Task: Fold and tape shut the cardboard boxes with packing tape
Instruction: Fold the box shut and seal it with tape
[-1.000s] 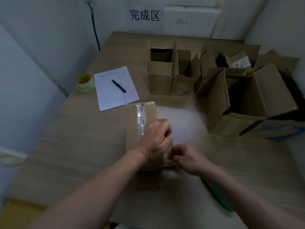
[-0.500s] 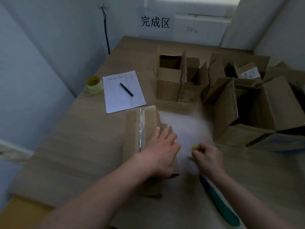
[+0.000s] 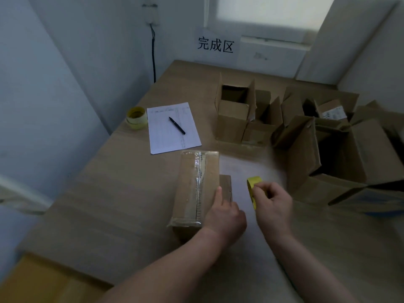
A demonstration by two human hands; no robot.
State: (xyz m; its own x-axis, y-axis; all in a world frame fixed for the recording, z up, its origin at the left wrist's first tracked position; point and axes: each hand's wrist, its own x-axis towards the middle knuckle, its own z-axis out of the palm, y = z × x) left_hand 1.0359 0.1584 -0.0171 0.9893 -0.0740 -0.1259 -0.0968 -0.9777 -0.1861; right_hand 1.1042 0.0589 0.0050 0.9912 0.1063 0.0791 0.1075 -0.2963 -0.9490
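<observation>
A long brown cardboard box (image 3: 192,184) lies closed on the table, a strip of clear tape running down its top seam. My left hand (image 3: 225,213) rests against the box's near right side, fingers curled on its edge, one finger stretched along the top. To the right of the box, my right hand (image 3: 272,204) grips a yellow tape roll (image 3: 253,188) held upright just above the table. A small flap or second box edge (image 3: 226,186) shows between the box and the roll.
Several open cardboard boxes (image 3: 236,114) crowd the far right of the table (image 3: 122,200). A paper sheet (image 3: 171,127) with a black pen (image 3: 177,125) lies at far left, beside a stack of yellow tape rolls (image 3: 136,118). A sign hangs on the back wall.
My right hand has drawn away from the box to the right and now holds the tape roll up. My left hand has slid to the box's right side. The camera view tilted upward.
</observation>
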